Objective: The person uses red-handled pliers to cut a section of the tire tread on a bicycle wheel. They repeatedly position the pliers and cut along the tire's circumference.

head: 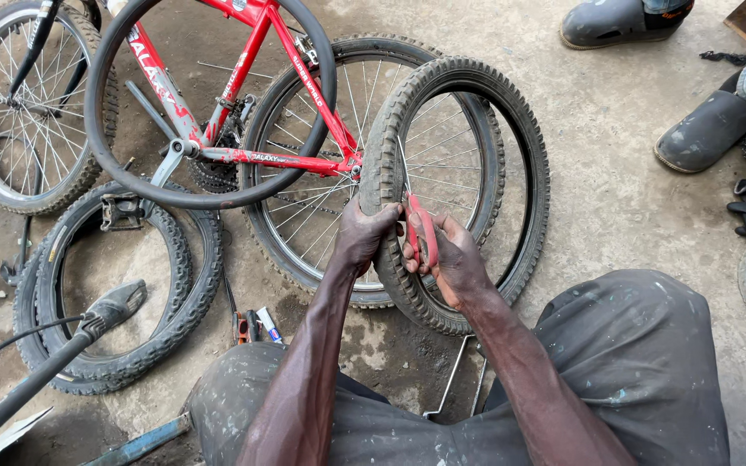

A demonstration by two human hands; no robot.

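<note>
Observed: the person sits low over a concrete floor (615, 173), holding a knobby tyre (524, 164) upright between the knees, its lower arc near the lap and its far side leaning against a spoked wheel (304, 207). The left hand (363, 235) is closed around the tyre's near wall, thumb over the tread. The right hand (452, 259) is clenched on a red-handled tool (420, 233), apparently pliers or cutters, whose nose meets the tyre's inner edge just beside the left hand. Judged step: work on the bead or inner face of the tyre, with the left hand steadying and the right applying the tool. The next move appears to call for a firm left-hand hold so the casing does not roll, and a controlled squeeze close to the fingers; a slip toward the left thumb is the risk. Adjacent: a red bike frame (243, 78) with a loose tube (105, 164) draped over it, a second tyre (179, 285) flat on the floor, another wheel (19, 112) at far left, and a bystander's grey boots (705, 129).
</note>
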